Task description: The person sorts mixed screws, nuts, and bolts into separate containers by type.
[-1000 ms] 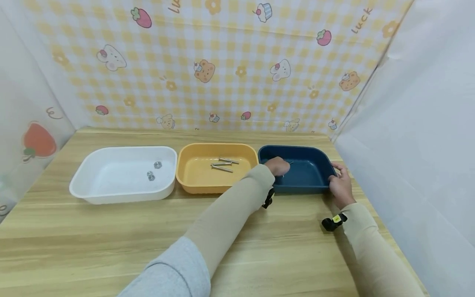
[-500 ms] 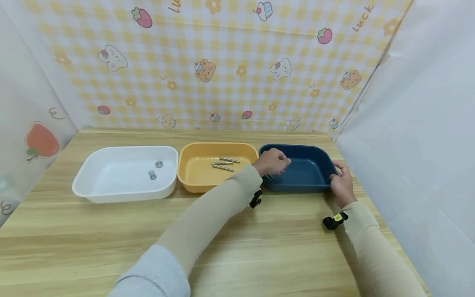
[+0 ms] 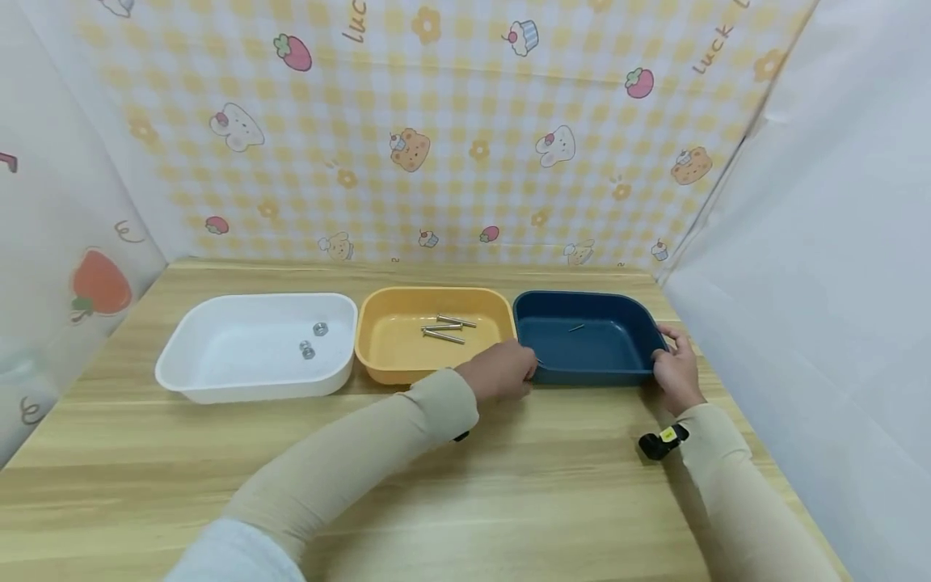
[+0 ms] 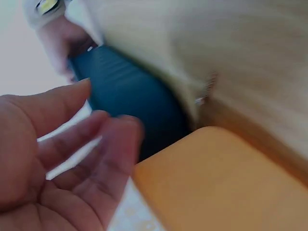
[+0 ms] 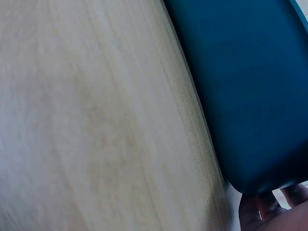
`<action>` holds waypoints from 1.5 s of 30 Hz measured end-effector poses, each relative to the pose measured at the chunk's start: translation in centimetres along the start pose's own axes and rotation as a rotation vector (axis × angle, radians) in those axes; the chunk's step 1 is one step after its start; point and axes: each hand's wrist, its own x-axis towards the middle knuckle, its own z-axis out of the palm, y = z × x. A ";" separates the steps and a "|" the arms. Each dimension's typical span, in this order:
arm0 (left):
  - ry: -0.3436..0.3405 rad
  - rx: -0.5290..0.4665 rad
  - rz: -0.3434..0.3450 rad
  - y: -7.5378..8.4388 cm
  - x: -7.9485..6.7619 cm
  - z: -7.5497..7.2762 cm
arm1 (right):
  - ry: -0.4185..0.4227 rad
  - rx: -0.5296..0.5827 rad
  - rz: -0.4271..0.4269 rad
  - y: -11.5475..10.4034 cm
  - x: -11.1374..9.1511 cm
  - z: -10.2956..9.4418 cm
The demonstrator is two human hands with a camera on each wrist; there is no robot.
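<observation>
My left hand (image 3: 500,372) is at the front, where the yellow tray (image 3: 396,375) and the dark blue tray (image 3: 592,377) meet. In the left wrist view its thumb and fingers are apart, with nothing between them. A blurred, slender thing (image 4: 208,89), screw-like in shape, shows against the wooden table there. My right hand (image 3: 676,372) grips the blue tray's right end, thumb at the rim. Inside that tray lies a small thin screw (image 3: 576,327); another thin metal piece (image 3: 539,362) shows beside my left fingers. Several long screws (image 3: 444,335) lie in the yellow tray.
At the left of the row stands a white tray (image 3: 174,376) with a few hex nuts (image 3: 320,329). The wooden table (image 3: 509,501) extends toward me. A patterned cloth (image 3: 465,194) rises behind, and a white sheet (image 3: 822,267) hangs at the right.
My left hand has come out of the blue tray, moving left and toward me to the trays' front edge. My right hand keeps its hold. The head view has shifted slightly.
</observation>
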 end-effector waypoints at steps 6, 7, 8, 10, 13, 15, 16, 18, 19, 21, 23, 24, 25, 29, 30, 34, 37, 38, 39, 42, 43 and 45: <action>-0.024 0.089 -0.017 -0.2 -0.8 1.6 | 0.012 0.000 0.011 -0.3 0.3 -0.2; -0.022 0.101 -0.014 -0.3 -0.8 1.9 | 0.013 -0.001 0.010 -0.4 0.4 -0.2; -0.018 0.109 -0.013 -0.5 -0.9 2.1 | 0.012 0.001 0.008 -0.4 0.4 -0.1; -0.019 0.122 -0.012 -0.8 -0.9 2.6 | 0.009 0.001 0.012 -0.3 0.5 -0.1; -0.020 0.152 0.002 -1.0 -0.9 3.1 | 0.005 0.001 0.013 -0.1 0.5 -0.2; -0.011 0.162 0.005 -1.0 -0.9 3.4 | 0.006 0.003 0.008 0.0 0.5 -0.2; -0.002 0.179 0.019 -1.0 -0.9 3.6 | 0.006 0.003 0.009 0.1 0.5 -0.2; 0.006 0.186 0.036 -1.0 -0.8 4.1 | 0.004 0.001 0.012 0.3 0.4 -0.3; 0.008 0.185 0.042 -0.9 -0.7 4.4 | 0.002 0.000 0.015 0.3 0.4 -0.3; 0.011 0.189 0.062 -0.9 -0.6 4.7 | 0.002 0.001 0.017 0.4 0.4 -0.3; -0.023 0.175 0.066 -0.9 -0.4 4.7 | 0.004 0.005 0.009 0.3 0.4 -0.3; -0.044 0.170 0.064 -0.9 -0.3 4.6 | 0.006 0.010 0.004 0.2 0.5 -0.3; -0.069 0.166 0.062 -0.9 -0.2 4.5 | 0.010 0.015 0.000 0.2 0.5 -0.3; -0.167 0.143 0.031 -0.8 -0.1 4.0 | 0.014 0.028 -0.003 0.1 0.6 -0.3; -0.188 0.132 0.017 -0.7 -0.1 3.9 | 0.015 0.028 0.000 0.1 0.6 -0.3; -0.275 0.080 -0.019 -0.5 -0.1 2.9 | 0.013 0.030 -0.001 0.0 0.7 -0.3; -0.341 -0.046 -0.045 -0.6 0.1 1.7 | 0.008 0.034 -0.008 0.0 0.7 -0.3; -0.352 -0.099 -0.045 -0.7 0.2 1.2 | 0.005 0.037 -0.011 -0.1 0.7 -0.3; -0.357 -0.162 -0.042 -0.8 0.3 0.8 | 0.004 0.037 -0.013 -0.1 0.7 -0.2; -0.358 -0.389 -0.024 -1.3 0.6 -0.2 | -0.007 0.031 -0.005 0.0 0.5 -0.2; -0.358 -0.482 -0.022 -1.5 0.7 -0.5 | -0.008 0.028 -0.001 -0.1 0.5 -0.2; -0.361 -0.689 -0.032 -1.8 1.2 -1.2 | -0.008 0.026 0.006 -0.1 0.3 -0.1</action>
